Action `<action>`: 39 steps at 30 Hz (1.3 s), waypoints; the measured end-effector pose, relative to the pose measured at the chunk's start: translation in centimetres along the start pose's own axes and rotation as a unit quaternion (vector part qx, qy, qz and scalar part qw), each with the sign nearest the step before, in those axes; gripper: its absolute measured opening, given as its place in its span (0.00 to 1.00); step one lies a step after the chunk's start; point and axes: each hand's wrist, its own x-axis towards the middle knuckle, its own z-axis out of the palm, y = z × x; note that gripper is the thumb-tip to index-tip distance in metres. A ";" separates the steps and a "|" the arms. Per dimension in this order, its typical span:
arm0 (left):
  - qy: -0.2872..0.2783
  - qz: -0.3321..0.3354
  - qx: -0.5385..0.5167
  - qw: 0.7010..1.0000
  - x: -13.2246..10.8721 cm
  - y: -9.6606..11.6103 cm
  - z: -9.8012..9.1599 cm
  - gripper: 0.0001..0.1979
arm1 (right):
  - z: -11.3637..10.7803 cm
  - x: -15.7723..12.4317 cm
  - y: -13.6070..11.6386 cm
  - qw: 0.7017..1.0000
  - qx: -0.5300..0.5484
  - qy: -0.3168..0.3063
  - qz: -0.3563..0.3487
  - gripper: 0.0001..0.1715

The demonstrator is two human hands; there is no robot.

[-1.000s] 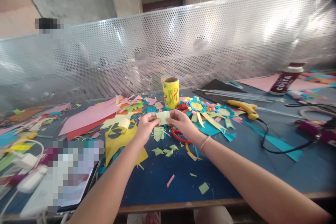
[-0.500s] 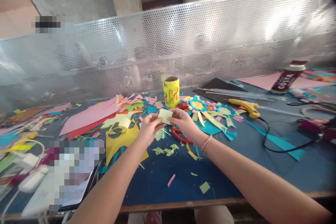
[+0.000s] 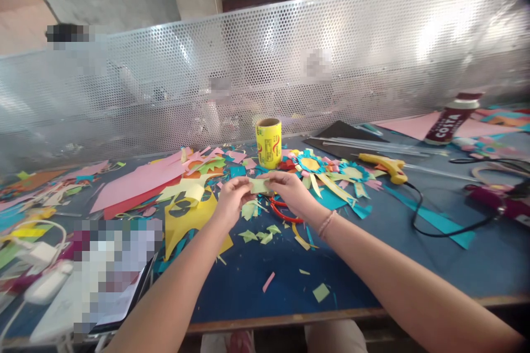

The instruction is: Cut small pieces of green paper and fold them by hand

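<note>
A small pale green paper piece (image 3: 259, 186) is held between my two hands above the middle of the table. My left hand (image 3: 234, 198) pinches its left end, and my right hand (image 3: 285, 190) pinches its right end. It looks narrow, folded or tilted. Red-handled scissors (image 3: 281, 210) lie partly under my right hand. Just behind my hands stands a yellow tape roll (image 3: 269, 143). Folded green scraps (image 3: 265, 236) lie in front of them, and a yellow sheet with cut-outs (image 3: 188, 220) is to the left.
Paper flowers (image 3: 310, 162) and a yellow glue gun (image 3: 385, 166) with a black cord lie right. A Costa bottle (image 3: 453, 118) stands farther back. Pink sheets (image 3: 141, 182), a tablet (image 3: 124, 298) and white chargers (image 3: 49, 281) are left. A perforated metal screen (image 3: 248, 66) runs behind.
The green paper was a broader, flatter square and now shows as a narrower strip between my fingers. Both hands remain in nearly the same place. The view has shifted slightly.
</note>
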 end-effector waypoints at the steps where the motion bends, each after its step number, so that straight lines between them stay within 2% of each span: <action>1: -0.004 0.003 -0.003 1.000 0.0 0.0 0.0 0.11 | 0.0 0.0 0.0 1.000 0.012 -0.002 0.007 0.11; 5: -0.018 0.020 -0.004 1.000 -0.2 0.1 -0.1 0.09 | 0.2 -0.1 -0.2 0.997 0.066 -0.002 0.043 0.09; 10: -0.023 0.013 0.005 1.000 -0.2 0.3 -0.1 0.08 | 0.2 -0.4 -0.8 0.993 0.107 -0.021 0.050 0.09; 16: -0.029 0.038 0.045 0.998 -0.1 0.2 -0.1 0.12 | 0.3 -0.2 -0.5 0.999 0.041 -0.011 0.017 0.11; 23: -0.007 0.060 0.063 0.996 0.2 -0.3 -0.2 0.18 | 0.2 0.1 0.3 0.997 0.068 0.027 0.024 0.21; 29: 0.008 0.063 0.062 0.996 0.2 -0.3 -0.2 0.17 | 0.4 0.0 -0.1 0.998 0.035 0.048 0.025 0.17; 39: 0.004 0.074 0.072 0.995 0.1 -0.2 -0.1 0.15 | 0.1 -0.1 -0.2 0.999 -0.017 0.041 -0.007 0.15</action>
